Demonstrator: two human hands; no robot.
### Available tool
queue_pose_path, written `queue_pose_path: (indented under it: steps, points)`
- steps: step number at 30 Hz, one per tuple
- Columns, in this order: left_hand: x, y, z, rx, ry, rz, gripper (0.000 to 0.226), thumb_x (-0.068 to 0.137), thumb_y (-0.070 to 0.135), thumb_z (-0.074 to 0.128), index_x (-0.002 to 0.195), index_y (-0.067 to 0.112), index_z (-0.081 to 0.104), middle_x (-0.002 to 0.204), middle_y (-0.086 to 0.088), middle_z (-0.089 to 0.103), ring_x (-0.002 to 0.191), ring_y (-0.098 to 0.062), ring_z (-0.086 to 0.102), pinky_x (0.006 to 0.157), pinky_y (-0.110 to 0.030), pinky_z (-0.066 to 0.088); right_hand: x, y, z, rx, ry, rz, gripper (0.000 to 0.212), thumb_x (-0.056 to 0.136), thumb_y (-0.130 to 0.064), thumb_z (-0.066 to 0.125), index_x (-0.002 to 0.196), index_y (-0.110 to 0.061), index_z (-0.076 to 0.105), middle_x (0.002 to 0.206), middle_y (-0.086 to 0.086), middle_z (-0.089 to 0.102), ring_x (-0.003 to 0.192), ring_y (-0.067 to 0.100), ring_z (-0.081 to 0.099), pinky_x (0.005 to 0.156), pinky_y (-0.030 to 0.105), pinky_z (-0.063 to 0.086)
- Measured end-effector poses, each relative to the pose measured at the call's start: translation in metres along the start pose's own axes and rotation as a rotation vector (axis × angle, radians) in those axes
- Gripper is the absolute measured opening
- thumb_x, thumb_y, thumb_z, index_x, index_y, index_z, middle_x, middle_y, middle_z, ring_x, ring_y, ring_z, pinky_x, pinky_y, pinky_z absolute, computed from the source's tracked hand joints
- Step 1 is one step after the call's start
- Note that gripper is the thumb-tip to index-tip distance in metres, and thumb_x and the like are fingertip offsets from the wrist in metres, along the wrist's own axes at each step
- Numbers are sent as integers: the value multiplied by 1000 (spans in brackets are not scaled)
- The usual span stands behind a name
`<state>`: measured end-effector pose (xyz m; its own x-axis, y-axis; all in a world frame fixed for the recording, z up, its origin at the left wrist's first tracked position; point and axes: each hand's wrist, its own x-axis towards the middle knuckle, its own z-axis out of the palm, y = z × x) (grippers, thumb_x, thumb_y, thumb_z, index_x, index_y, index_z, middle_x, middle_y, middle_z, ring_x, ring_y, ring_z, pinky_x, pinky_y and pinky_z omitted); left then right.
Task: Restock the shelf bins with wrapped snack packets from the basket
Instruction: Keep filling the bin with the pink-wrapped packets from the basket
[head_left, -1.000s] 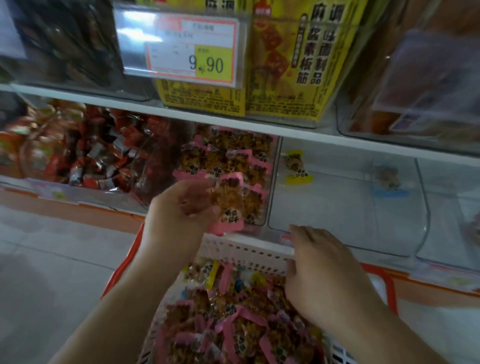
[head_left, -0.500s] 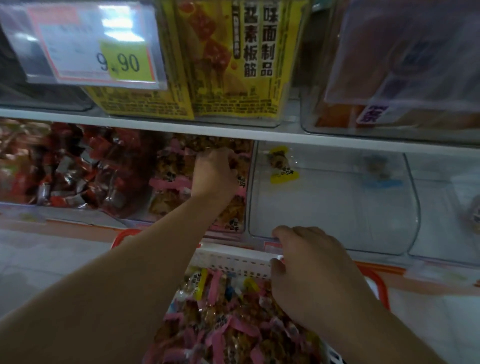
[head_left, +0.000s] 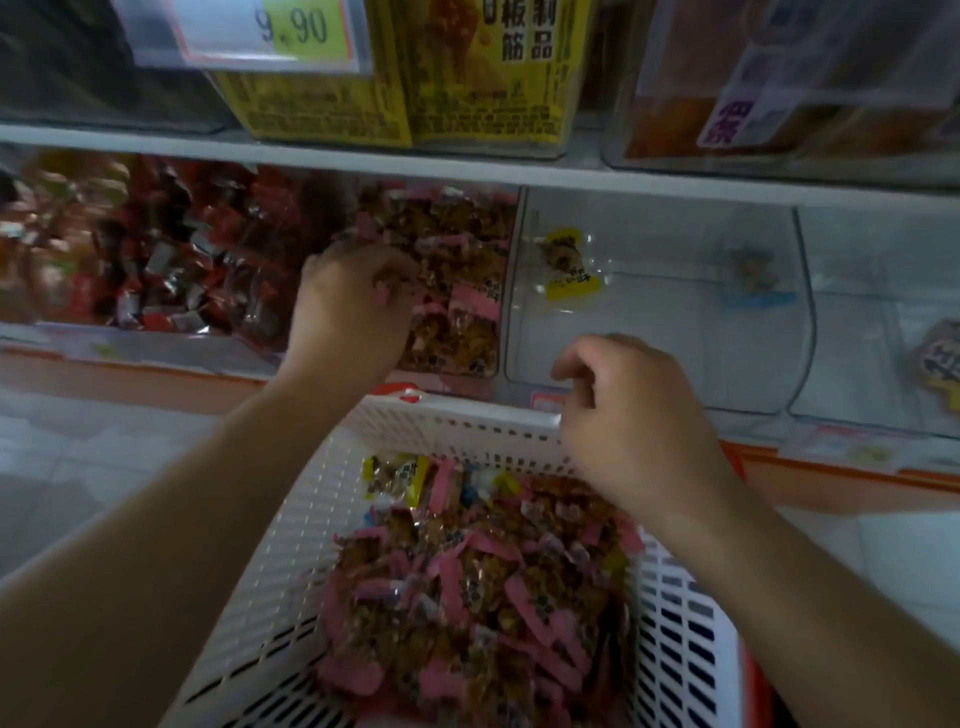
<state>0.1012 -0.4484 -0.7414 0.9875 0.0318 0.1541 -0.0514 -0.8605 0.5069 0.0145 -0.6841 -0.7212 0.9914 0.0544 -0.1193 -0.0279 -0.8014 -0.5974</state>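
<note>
Since half a second ago the left hand (head_left: 353, 306) has drawn back from deep in the bin of pink-edged packets (head_left: 452, 280) to its front left corner, and the right hand (head_left: 631, 421) has lifted off the rim of the white basket (head_left: 291, 597). That left hand now lies palm down over the front packets, fingers bent into the pile; whether it grips one cannot be told. The left forearm runs up from the lower left corner. Over the basket's far right rim, the right hand has its fingers curled loosely and its thumb tucked toward the forefinger, with nothing visible in it. Its forearm crosses the basket's right side.

Most of the snack packets (head_left: 467, 597) sit heaped in the basket, pink-edged with a few yellow and blue ones at the far end. Just right of the filled bin, a clear bin (head_left: 670, 374) holds a single yellow-edged packet (head_left: 569, 265) with small dark characters too blurred to read. Left of the pink packets lies a bin of red wrapped sweets (head_left: 156, 249).

On the upper shelf a price tag (head_left: 270, 31) reads 9.90 on a yellow patch. Beside it a yellow box (head_left: 467, 78) shows the characters 板筋 and 制品. A purple-lettered label (head_left: 732, 119) further right is cut off
</note>
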Motion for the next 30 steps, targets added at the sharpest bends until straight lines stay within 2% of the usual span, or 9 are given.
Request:
queue_pose_path:
  steps: [3,5,8,10,14,16,24,28,30]
  points:
    - [-55,-23,-40,32,-15,-166,29,92,19,61,117,31,71,119,2,65,107,-28,61,91,-42,53,-12,-6,13,36,-4,-119,17,97,-7,60,93,-22,67,94,-8,63,85,7,59,68,25,51]
    - [-93,-41,-57,87,-13,-272,35,90,16,63,124,26,65,125,-3,60,117,-33,55,99,-50,50,-19,-7,32,-3,-201,-104,19,99,-11,59,93,-27,66,105,-5,67,92,10,61,69,22,51]
    - [-137,-67,-64,144,-128,-519,51,95,24,61,143,17,46,140,-15,49,123,-39,51,103,-56,47,-26,-3,67,-184,-538,-7,28,99,-12,60,119,-29,69,130,-1,68,102,17,65,81,29,56]
    - [-158,-78,-59,115,-270,-639,46,101,28,52,144,15,41,130,-18,52,97,-35,60,91,-52,52,-35,4,96,-285,-635,5,53,95,-7,60,143,-29,60,142,1,63,118,22,64,88,32,56]
    - [-174,-93,-50,118,-303,-616,17,105,21,43,122,16,42,103,-12,59,82,-33,60,74,-46,53,-53,24,150,-303,-731,29,74,100,-26,55,168,-18,27,176,2,20,161,24,18,130,41,26]
    - [-173,-96,-47,120,-279,-595,13,104,17,45,117,15,42,101,-12,58,83,-35,59,71,-44,48,-58,29,163,-353,-712,50,72,104,-31,49,169,-14,21,176,4,16,162,25,13,132,41,21]
    - [-168,-91,-53,56,-359,-653,10,102,11,47,107,14,39,97,-9,56,80,-27,60,75,-45,57,-64,17,160,-405,-652,-2,59,98,-6,54,155,-15,46,152,5,51,140,26,48,113,40,48]
    - [-163,-82,-63,12,-400,-747,44,96,14,56,136,13,38,132,-15,42,121,-37,48,105,-52,48,-61,-1,138,-222,-503,12,39,96,-2,59,127,-24,70,129,-11,66,123,11,60,109,32,52]
    - [-160,-74,-71,75,-300,-640,59,94,18,61,146,13,34,146,-10,32,137,-36,33,114,-53,39,-54,-17,117,-27,-425,87,38,97,-11,68,128,-33,72,124,-23,68,114,-3,61,106,27,51]
